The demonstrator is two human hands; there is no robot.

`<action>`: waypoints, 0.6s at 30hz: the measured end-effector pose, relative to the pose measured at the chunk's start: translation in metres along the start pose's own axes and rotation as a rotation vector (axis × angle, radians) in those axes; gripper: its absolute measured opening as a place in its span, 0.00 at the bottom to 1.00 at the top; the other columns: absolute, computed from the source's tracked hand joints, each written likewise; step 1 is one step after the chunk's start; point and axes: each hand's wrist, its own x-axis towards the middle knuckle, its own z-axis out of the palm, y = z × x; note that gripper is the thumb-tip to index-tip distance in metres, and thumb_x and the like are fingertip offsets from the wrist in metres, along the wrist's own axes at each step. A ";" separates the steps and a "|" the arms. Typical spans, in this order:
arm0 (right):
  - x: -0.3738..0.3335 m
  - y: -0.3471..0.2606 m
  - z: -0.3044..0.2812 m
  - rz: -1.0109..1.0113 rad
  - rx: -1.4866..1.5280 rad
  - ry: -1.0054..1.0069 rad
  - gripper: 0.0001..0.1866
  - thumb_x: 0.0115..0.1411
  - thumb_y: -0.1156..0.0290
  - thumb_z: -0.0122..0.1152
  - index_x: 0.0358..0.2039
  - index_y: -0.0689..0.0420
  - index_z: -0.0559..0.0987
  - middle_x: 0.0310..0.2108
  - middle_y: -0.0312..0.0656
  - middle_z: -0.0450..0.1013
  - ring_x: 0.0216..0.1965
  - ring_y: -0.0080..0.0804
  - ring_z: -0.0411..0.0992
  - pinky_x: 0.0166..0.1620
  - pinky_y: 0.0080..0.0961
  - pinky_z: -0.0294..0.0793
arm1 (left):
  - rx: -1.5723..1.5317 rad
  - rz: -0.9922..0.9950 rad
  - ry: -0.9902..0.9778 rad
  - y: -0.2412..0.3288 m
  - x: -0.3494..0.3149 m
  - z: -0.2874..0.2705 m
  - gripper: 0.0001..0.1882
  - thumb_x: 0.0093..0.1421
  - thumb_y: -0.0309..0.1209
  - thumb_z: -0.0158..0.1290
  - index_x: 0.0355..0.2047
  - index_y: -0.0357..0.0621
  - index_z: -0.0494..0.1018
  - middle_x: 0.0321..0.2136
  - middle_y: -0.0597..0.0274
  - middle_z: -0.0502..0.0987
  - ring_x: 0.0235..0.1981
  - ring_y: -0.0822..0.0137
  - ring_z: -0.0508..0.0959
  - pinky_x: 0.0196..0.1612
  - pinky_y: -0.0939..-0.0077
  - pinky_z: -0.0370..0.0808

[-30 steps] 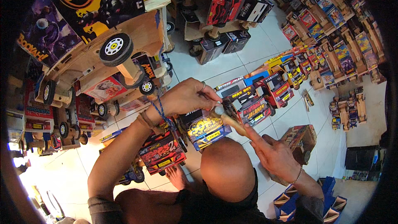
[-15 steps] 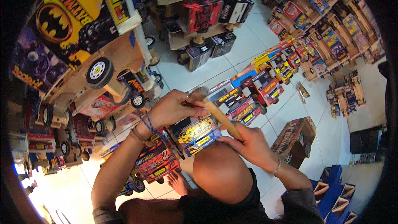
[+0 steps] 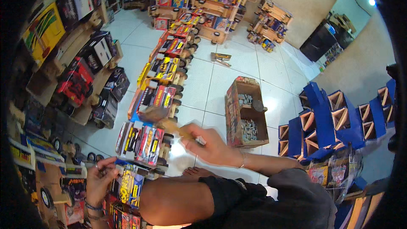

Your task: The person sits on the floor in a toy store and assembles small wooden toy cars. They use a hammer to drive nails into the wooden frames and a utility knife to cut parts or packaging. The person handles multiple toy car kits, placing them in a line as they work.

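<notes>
In my right hand (image 3: pixel 210 144) is a hammer (image 3: pixel 171 128), its wooden handle gripped and its dark head smeared by motion above the row of toy trucks. My left hand (image 3: pixel 99 180) is at the upper left corner of a blue and yellow toy truck (image 3: pixel 129 186), thumb and fingers pinched together. Whether something small sits between those fingers I cannot make out. This truck stands beside my bent knee (image 3: pixel 176 199). Just beyond it is a white and red toy truck (image 3: pixel 144 142) with black wheels.
More toy trucks (image 3: pixel 163 68) run away in a line over the white tiled floor (image 3: pixel 199 89). To the right stands a wooden box (image 3: pixel 231 114) holding small metal pieces. A metal hand tool (image 3: pixel 221 58) lies beyond it. Blue wooden parts (image 3: pixel 316 114) are piled at right; stacked trucks (image 3: pixel 95 55) flank the left.
The view has turned rightward. My left hand has left the hammer and come to the corner of the blue and yellow truck. The right hand alone now swings the hammer over the row.
</notes>
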 end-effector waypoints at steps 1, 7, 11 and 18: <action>0.009 0.015 -0.021 -0.123 0.033 0.134 0.13 0.65 0.62 0.61 0.44 0.56 0.74 0.28 0.47 0.73 0.28 0.33 0.76 0.31 0.36 0.74 | -0.014 -0.035 -0.002 0.001 0.002 0.001 0.19 0.62 0.24 0.61 0.53 0.33 0.75 0.37 0.62 0.80 0.34 0.75 0.77 0.41 0.79 0.76; 0.011 0.157 -0.212 0.260 -0.695 0.342 0.24 0.66 0.49 0.58 0.43 0.60 0.82 0.32 0.52 0.81 0.35 0.48 0.81 0.42 0.42 0.78 | -0.057 -0.091 0.002 0.005 0.007 0.002 0.21 0.66 0.32 0.60 0.55 0.32 0.73 0.36 0.63 0.79 0.33 0.75 0.77 0.39 0.79 0.75; 0.011 0.266 -0.305 0.596 -0.977 -0.142 0.24 0.58 0.50 0.64 0.39 0.61 0.83 0.33 0.55 0.81 0.35 0.51 0.81 0.42 0.44 0.79 | 0.001 -0.104 -0.006 0.010 0.007 0.001 0.22 0.67 0.38 0.60 0.54 0.34 0.74 0.35 0.64 0.79 0.32 0.75 0.77 0.35 0.80 0.75; 0.013 0.328 -0.316 0.784 -0.826 -0.493 0.24 0.53 0.53 0.65 0.44 0.57 0.84 0.36 0.51 0.82 0.36 0.43 0.80 0.41 0.40 0.79 | 0.065 -0.138 0.040 0.011 0.006 0.004 0.24 0.69 0.43 0.56 0.54 0.34 0.73 0.37 0.62 0.76 0.33 0.72 0.76 0.36 0.75 0.77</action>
